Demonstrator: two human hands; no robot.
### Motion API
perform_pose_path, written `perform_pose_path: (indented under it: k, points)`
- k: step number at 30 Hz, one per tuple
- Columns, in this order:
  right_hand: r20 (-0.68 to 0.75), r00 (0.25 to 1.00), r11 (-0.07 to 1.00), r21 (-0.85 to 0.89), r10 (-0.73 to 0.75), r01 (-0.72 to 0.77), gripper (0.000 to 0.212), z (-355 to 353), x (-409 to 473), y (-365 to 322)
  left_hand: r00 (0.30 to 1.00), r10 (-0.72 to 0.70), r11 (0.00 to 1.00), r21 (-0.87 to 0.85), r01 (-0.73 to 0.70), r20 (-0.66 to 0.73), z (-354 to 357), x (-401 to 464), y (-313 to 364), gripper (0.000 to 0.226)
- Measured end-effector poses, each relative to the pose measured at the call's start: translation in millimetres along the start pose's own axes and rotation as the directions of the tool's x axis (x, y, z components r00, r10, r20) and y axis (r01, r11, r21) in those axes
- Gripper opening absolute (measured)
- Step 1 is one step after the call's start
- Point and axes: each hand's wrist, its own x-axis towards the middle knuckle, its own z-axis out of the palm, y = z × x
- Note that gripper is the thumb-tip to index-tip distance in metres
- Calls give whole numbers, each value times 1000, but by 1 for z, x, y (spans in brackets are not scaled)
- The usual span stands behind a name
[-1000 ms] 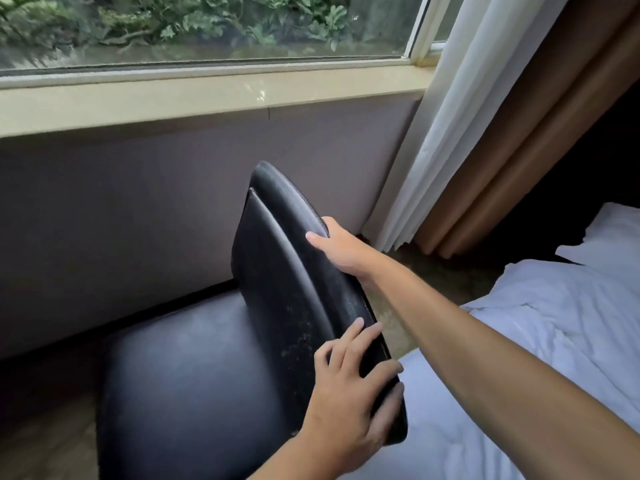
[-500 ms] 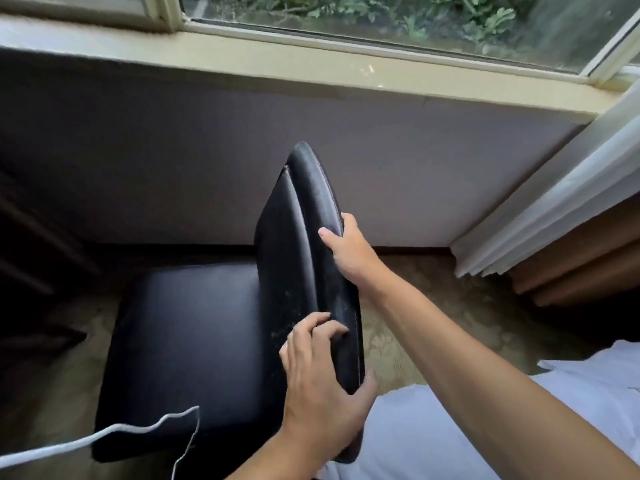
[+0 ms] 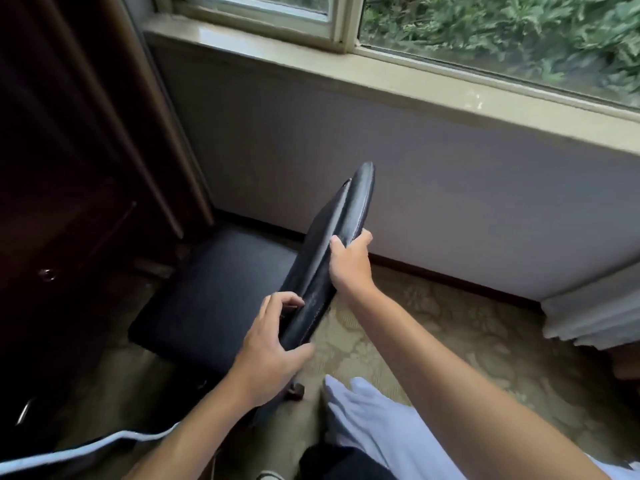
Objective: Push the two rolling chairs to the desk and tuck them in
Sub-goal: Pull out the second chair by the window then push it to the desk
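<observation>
A black leather rolling chair [image 3: 214, 292] stands in the middle of the view, its seat pointing left toward a dark wooden desk [image 3: 59, 202]. Its backrest [image 3: 341, 233] runs diagonally up to the right. My left hand [image 3: 270, 348] grips the near lower end of the backrest's top edge. Farther up that edge, my right hand [image 3: 349, 265] holds it with the fingers wrapped over. One caster [image 3: 297, 389] shows under the chair by my left wrist. The front of the seat sits close to the desk's edge. No second chair is in view.
A grey wall under a window sill [image 3: 415, 81] runs behind the chair. White curtain [image 3: 595, 313] hangs at the right. A white cable [image 3: 104, 445] crosses the lower left. White bedding [image 3: 374, 420] lies at the bottom. The floor is patterned carpet [image 3: 450, 323].
The chair has rolled left toward the dark desk, which has come into view. Both hands keep their grip on the backrest. The bed has slid out of view to the right.
</observation>
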Motion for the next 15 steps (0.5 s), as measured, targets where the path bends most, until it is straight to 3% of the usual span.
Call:
perform_pose_path:
  k: [7, 10, 13, 15]
  points:
    - [16, 1000, 997, -77, 17, -15, 34, 59, -23, -7, 985, -98, 953, 272, 134, -142, -54, -19, -17, 50]
    - [107, 993, 987, -157, 50, -33, 42, 65, -25, -8, 973, -132, 939, 292, 184, -187, -66, -23, -20, 48]
    - [205, 974, 984, -167, 92, -57, 75, 56, -17, -1, 970, -164, 939, 274, 209, -180, -74, -27, -24, 51]
    - [165, 981, 949, -277, -105, 148, 88, 40, -18, 1, 969, -170, 935, 282, 216, -179, -74, -29, -25, 53]
